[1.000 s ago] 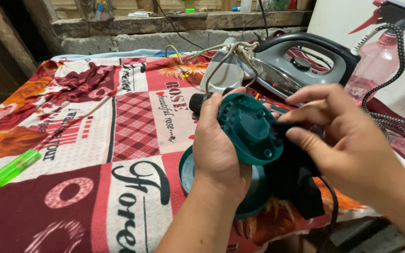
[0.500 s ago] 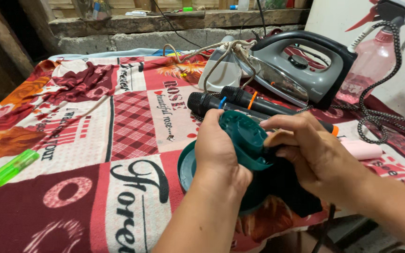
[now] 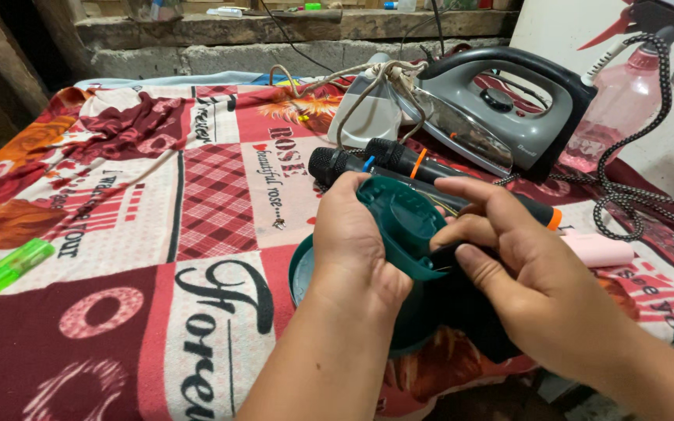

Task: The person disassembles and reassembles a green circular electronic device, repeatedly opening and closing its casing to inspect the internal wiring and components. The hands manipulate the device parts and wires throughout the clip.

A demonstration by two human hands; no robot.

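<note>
Right now the left hand (image 3: 356, 249) grips a round teal plastic housing (image 3: 402, 226), tilted, while the right hand (image 3: 520, 269) pinches a black part (image 3: 462, 300) against it. Just beyond the fingers lie two black microphones (image 3: 399, 168).

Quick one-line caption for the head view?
Left hand grips a round teal plastic housing; right hand presses black cloth against it.

Rough concrete ledge (image 3: 274, 43) behind table; white wall (image 3: 579, 23) right.

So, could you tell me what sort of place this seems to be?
Probably a home work corner: a patterned blanket covers the table, with an iron, spray bottle and two microphones below a rough concrete ledge.
</note>
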